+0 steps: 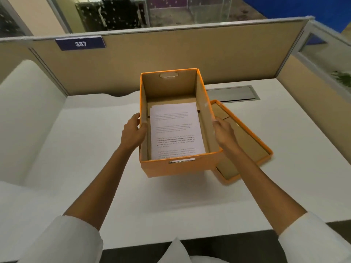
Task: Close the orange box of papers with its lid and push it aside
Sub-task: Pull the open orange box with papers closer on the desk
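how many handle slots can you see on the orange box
2. One handle slot is high in the far end wall, seen from inside the orange box. The other is in the near end wall, just under the rim. The long side walls show none.

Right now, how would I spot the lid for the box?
Find the white desk, then the tall open orange box between the hands. The lid lies right of it, tucked against its side: shallow, upside down, brown inside with an orange rim.

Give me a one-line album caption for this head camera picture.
Both hands, left and right, grip the open orange box of papers; its lid lies upturned alongside.
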